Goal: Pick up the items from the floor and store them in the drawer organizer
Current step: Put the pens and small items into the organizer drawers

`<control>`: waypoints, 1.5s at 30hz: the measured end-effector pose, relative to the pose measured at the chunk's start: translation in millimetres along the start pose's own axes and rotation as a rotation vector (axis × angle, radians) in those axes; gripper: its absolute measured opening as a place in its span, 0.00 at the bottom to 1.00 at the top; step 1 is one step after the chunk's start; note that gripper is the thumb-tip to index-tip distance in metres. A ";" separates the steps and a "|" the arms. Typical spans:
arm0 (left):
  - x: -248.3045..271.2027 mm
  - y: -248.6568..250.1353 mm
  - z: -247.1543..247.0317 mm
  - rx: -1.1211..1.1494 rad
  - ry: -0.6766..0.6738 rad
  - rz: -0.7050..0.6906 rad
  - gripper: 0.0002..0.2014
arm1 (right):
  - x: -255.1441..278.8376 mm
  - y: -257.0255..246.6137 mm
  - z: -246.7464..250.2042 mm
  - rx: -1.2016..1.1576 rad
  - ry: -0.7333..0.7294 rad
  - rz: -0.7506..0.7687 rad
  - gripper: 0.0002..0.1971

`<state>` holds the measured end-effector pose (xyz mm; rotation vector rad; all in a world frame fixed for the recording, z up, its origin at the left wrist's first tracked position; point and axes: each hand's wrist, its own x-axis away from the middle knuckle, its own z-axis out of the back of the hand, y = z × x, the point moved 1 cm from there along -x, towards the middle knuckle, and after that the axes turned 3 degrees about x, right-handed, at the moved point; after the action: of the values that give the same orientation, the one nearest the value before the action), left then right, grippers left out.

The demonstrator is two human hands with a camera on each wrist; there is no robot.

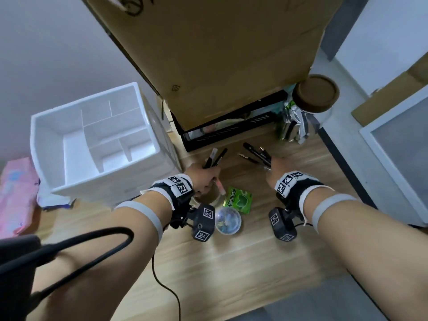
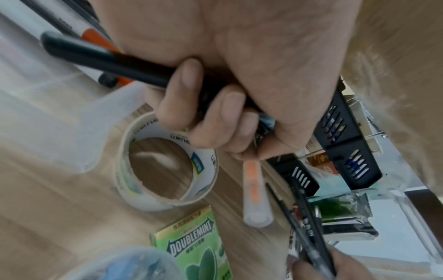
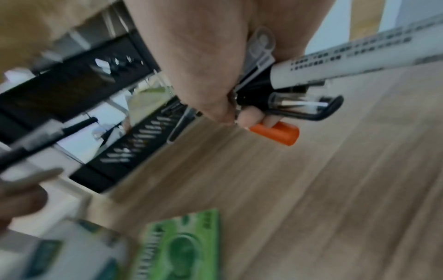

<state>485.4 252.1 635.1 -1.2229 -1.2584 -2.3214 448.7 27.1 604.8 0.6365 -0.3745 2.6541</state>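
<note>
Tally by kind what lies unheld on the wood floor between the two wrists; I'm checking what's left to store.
Beige roll of tape: 1
Green Doublemint gum pack: 1
Clear round plastic container: 1
Total: 3

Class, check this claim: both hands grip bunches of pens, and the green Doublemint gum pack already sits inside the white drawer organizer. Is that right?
One error: the green Doublemint gum pack lies on the wooden floor, not inside the white drawer organizer; the head view shows it. Left hand and right hand do grip pens.
</note>
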 end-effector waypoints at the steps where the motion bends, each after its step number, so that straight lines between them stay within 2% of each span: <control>1: 6.5 -0.7 2.3 0.026 -0.030 -0.013 0.16 | 5.7 -5.0 5.3 -0.026 0.013 0.034 0.14; 3: 18.2 -4.8 9.4 0.070 -0.048 -0.037 0.15 | 19.2 -18.9 16.4 -0.056 0.017 0.110 0.12; 7: 34.4 -29.4 31.8 0.103 -0.037 -0.070 0.25 | 52.8 -54.1 30.3 -0.064 -0.016 0.236 0.09; 9: 46.0 -46.4 44.0 0.208 -0.022 -0.105 0.23 | 72.2 -72.4 28.5 -0.055 -0.031 0.267 0.10; 11: 56.8 -63.8 52.5 0.342 -0.014 -0.128 0.21 | 92.4 -92.2 21.6 -0.077 -0.050 0.274 0.10; 13: 64.4 -84.4 56.4 0.420 -0.063 -0.158 0.22 | 112.5 -116.6 6.8 -0.096 -0.095 0.280 0.10; 16: 75.8 -108.5 58.7 0.577 -0.136 -0.205 0.11 | 137.9 -155.0 -20.8 -0.097 -0.104 0.287 0.10; 18: 80.8 -118.1 58.7 0.647 -0.115 -0.214 0.10 | 149.6 -171.9 -34.3 -0.082 -0.080 0.271 0.12; 20: 86.2 -130.1 63.7 0.736 -0.106 -0.184 0.10 | 159.8 -184.3 -46.4 -0.031 -0.093 0.239 0.12; 23: 95.6 -151.2 75.1 0.856 -0.162 -0.092 0.10 | 172.3 -197.6 -61.9 0.044 -0.092 0.197 0.10; 26: 104.5 -164.7 85.6 0.898 -0.170 -0.088 0.11 | 180.8 -210.2 -74.0 0.079 -0.101 0.187 0.09; 30: 105.1 -180.3 95.7 0.923 -0.103 -0.102 0.07 | 185.9 -224.1 -84.7 0.101 -0.094 0.199 0.10; 35: 109.8 -188.2 106.0 0.931 -0.074 -0.109 0.10 | 182.1 -235.6 -90.1 0.171 -0.118 0.248 0.11; 38: 101.5 -196.3 112.8 0.879 -0.096 -0.081 0.09 | 172.3 -239.2 -83.4 0.284 -0.131 0.320 0.12; 42: 98.2 -214.3 127.0 0.748 -0.108 0.031 0.14 | 149.0 -242.5 -66.8 0.471 -0.093 0.461 0.17; 45: 103.8 -221.7 137.2 0.818 -0.131 0.076 0.11 | 134.0 -253.9 -60.8 0.604 -0.068 0.587 0.22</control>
<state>377.6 510.9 623.3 -1.0819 -1.8821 -1.4082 423.0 314.5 658.7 0.9017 0.2974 3.3405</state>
